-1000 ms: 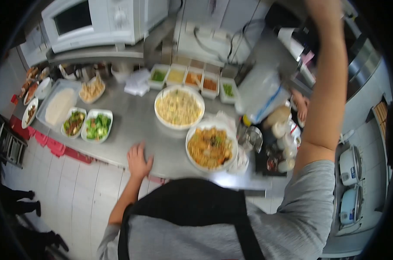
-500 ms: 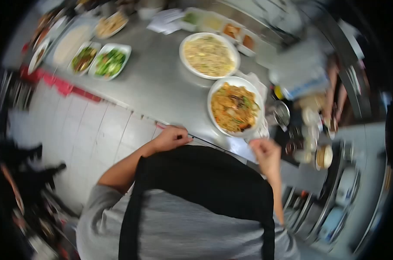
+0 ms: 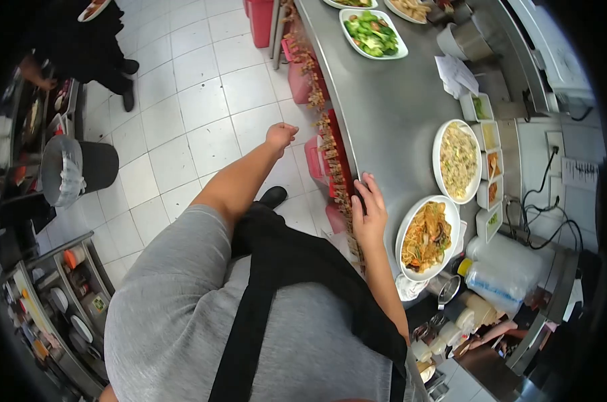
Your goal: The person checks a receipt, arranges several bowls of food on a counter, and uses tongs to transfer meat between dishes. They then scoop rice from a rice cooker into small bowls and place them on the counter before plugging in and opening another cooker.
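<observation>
My left hand (image 3: 281, 139) hangs over the tiled floor, its fingers loosely curled in with nothing visible in them. At the edge of the steel counter (image 3: 384, 114), my right hand (image 3: 370, 213) is open and empty, fingers stretched out. Nearest to it on the counter is an oval white plate of stir-fried noodles (image 3: 425, 240). Just beyond that lies a second white oval plate, heaped with fried rice (image 3: 459, 161). A white dish of green vegetables (image 3: 372, 35) sits toward the far end of the counter.
Small tubs of toppings (image 3: 489, 164) line the counter's back. Clothes pegs (image 3: 331, 154) run along its front edge. A lined bin (image 3: 82, 167) stands left on the floor. A person in dark clothes (image 3: 76, 40) carries a plate; another person's arm (image 3: 494, 333) shows lower right.
My view has turned left, bringing more floor and the other person into sight. My left arm has swung out from the counter; my right hand's fingers have straightened.
</observation>
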Motion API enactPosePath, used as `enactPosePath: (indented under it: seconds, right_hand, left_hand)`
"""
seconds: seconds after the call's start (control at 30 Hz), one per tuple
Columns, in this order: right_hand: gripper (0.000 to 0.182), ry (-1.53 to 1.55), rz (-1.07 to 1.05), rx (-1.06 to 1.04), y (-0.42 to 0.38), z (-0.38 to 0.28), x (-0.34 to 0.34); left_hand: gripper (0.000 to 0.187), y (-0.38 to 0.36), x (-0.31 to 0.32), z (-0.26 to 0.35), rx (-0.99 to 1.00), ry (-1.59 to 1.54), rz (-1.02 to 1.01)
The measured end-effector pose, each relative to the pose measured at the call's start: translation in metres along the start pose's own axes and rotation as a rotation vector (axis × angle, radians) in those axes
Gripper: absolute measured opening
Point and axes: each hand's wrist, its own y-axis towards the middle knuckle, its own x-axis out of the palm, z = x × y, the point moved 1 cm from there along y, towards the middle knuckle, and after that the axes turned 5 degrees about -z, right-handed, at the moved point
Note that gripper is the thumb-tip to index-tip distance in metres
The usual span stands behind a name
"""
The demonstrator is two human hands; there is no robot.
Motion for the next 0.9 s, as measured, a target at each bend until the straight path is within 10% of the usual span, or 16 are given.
enactPosePath:
  seconds: [0.73,0.9]
  right_hand:
    - [0.049,-0.356,-0.081,0.139,0.031,0.009,0.022]
    - [0.049,-0.366,-0.085,0.191,0.033,0.010,0.021]
  left_hand:
    - [0.045,0.253,-0.029,0.214,0.025,-0.184,-0.043]
    - [0.033,0.278,-0.030,0.224,0.411,-0.193,0.062]
